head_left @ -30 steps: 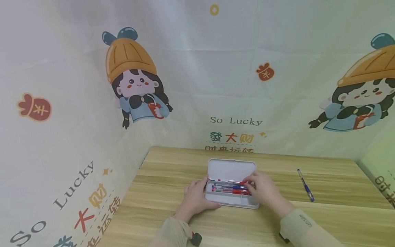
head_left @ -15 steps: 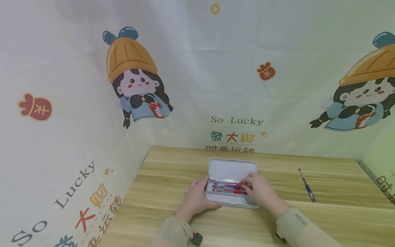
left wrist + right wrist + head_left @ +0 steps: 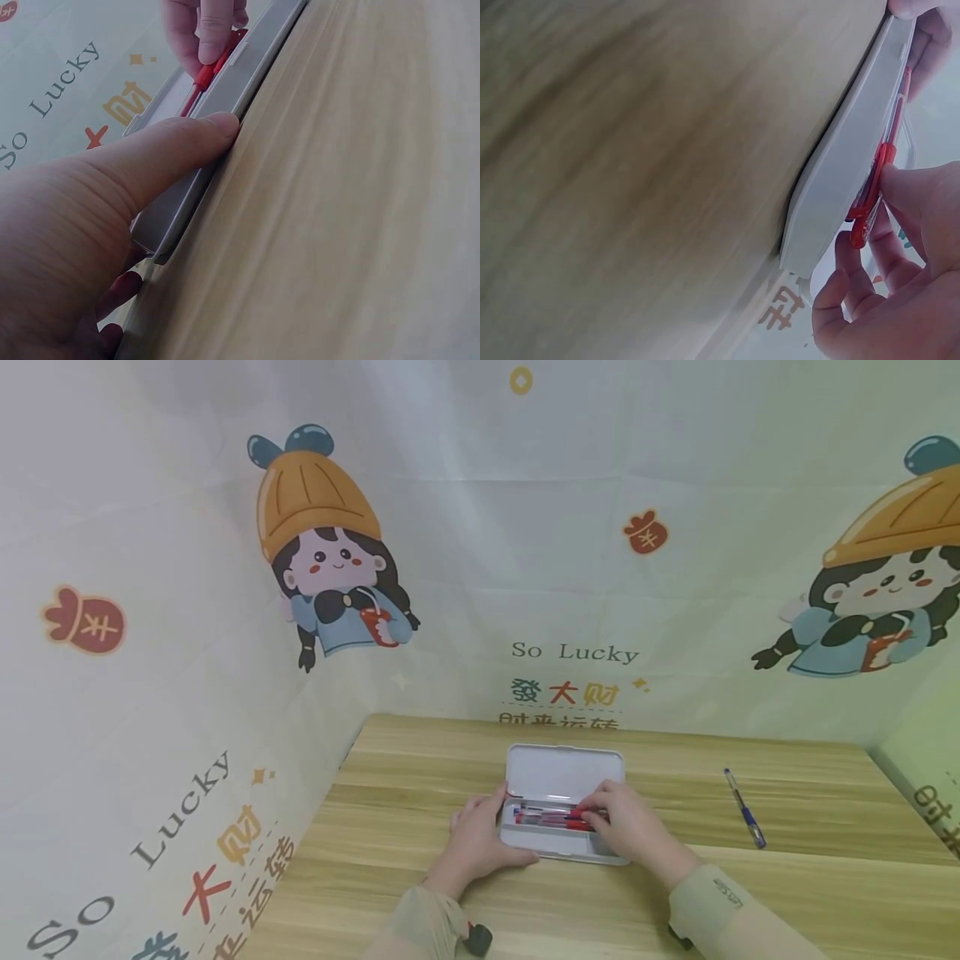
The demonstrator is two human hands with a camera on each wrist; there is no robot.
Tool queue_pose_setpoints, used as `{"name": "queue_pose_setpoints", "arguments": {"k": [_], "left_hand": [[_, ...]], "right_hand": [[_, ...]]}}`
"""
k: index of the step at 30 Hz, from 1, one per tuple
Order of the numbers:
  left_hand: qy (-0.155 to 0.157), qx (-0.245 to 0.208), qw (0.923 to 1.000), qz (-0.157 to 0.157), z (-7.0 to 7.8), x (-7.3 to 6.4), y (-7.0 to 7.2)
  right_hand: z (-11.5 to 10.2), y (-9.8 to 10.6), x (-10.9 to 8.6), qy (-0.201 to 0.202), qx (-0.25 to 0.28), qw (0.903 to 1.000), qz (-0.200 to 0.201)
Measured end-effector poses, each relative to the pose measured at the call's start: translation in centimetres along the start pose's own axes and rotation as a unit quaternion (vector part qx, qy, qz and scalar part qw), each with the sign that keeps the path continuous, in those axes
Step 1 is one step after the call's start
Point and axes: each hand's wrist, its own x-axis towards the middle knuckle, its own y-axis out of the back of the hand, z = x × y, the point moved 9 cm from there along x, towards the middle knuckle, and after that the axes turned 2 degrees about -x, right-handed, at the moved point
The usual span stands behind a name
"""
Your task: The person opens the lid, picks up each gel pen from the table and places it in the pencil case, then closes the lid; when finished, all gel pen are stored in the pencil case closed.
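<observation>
A white pencil case (image 3: 546,842) lies open on the table, its lid (image 3: 562,772) tipped back. Around its left end, my left hand (image 3: 477,837) holds it, the thumb (image 3: 217,124) along the front edge. My right hand (image 3: 633,820) is over the right part of the case and pinches a red pen (image 3: 885,155) between thumb and fingers. Several red and blue pens (image 3: 542,816) lie side by side in the rear compartment, their right ends partly hidden by that hand. The narrow front compartment shows its bare bottom.
A blue pen (image 3: 745,810) lies by itself on the wooden table (image 3: 420,760), right of the case. Printed cloth (image 3: 465,568) hangs behind and at both sides of the table.
The right hand has brought the red pen from near the lid down and slightly left among the other pens in the case. The left hand stays on the case.
</observation>
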Motion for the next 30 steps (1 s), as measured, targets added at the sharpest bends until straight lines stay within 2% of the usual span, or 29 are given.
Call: {"name": "queue_pose_setpoints", "arguments": {"k": [7, 14, 30], "left_hand": [[0.0, 0.003, 1.0, -0.003, -0.3, 0.1, -0.1], [-0.003, 0.004, 1.0, -0.002, -0.3, 0.2, -0.2], [-0.006, -0.004, 1.0, -0.001, -0.6, 0.3, -0.3]], "right_hand": [[-0.4, 0.2, 0.0, -0.001, 0.002, 1.0, -0.002], [0.2, 0.1, 0.1, -0.011, 0.025, 0.9995, -0.014], [2.6, 1.5, -0.3, -0.042, 0.089, 0.9946, 0.033]]}}
